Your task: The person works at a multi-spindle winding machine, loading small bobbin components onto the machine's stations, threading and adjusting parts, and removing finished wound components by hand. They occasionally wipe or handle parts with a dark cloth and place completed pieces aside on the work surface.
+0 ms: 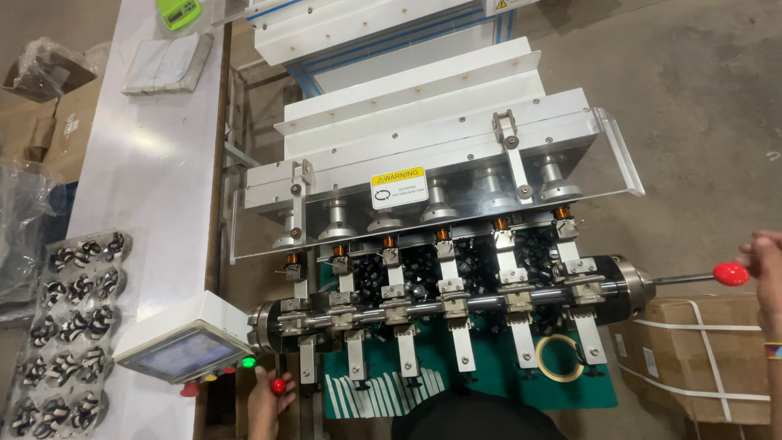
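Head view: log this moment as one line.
left hand: on small red knob under control panel | right hand: holding red-knobbed lever | winding machine: six stations

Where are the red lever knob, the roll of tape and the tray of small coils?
Red lever knob (731, 274), head view, middle of the ball.
Roll of tape (541, 352), head view, left rim.
Tray of small coils (122, 269), head view, bare right edge.

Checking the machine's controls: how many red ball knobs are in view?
2. One red ball knob ends the rod at the machine's right, at the right hand; a smaller one sits in the left hand.
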`<state>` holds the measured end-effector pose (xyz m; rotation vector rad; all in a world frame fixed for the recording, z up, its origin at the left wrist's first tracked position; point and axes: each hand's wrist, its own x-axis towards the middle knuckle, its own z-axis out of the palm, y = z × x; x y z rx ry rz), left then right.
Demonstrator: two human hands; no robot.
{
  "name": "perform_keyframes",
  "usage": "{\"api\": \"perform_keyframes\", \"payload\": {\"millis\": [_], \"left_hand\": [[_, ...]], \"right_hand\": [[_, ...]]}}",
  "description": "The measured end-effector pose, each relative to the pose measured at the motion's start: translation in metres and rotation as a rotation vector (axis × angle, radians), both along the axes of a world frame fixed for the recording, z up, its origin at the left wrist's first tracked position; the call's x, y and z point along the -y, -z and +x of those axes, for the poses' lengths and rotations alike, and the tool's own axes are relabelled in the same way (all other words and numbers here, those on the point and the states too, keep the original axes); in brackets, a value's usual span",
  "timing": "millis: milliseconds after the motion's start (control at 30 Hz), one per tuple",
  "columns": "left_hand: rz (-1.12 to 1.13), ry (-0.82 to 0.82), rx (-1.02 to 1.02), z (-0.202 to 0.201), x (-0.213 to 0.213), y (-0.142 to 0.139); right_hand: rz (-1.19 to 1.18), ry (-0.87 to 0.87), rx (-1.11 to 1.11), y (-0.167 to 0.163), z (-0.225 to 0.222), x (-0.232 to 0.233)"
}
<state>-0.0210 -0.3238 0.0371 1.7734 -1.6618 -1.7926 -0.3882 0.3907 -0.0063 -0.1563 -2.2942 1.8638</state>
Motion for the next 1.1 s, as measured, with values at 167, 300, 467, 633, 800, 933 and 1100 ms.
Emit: {"api": "perform_keyframes", "payload": {"millis": [167, 300, 467, 633, 800, 933, 1100], "left_hand": [[0.015, 0.067, 0.030, -0.011, 0.008, 0.009], [0.024, 0.087, 0.041, -0.021, 0.013, 0.011], [0.056, 0.118, 0.013, -0.031, 0.018, 0.010], [0.057, 0.155, 0.086, -0.033, 0.023, 0.010], [0.071, 0.142, 0.040, -0.031, 0.024, 0.014], [0.060, 0.138, 0.058, -0.032, 0.024, 0.019], [0.008, 0.126, 0.065, -0.032, 0.024, 0.024]], "right_hand": [[0.152, -0.086, 0.006, -0.016, -0.024, -0.003], [0.205, -0.147, -0.008, -0.031, -0.023, 0.013], [0.180, -0.256, -0.018, -0.048, -0.024, 0.038], [0.290, -0.319, 0.125, -0.049, -0.031, 0.049], [0.545, -0.353, 0.188, -0.038, -0.037, 0.051], [0.630, -0.321, 0.265, -0.038, -0.038, 0.051], [0.754, -0.318, 0.337, -0.043, -0.037, 0.054]]}}
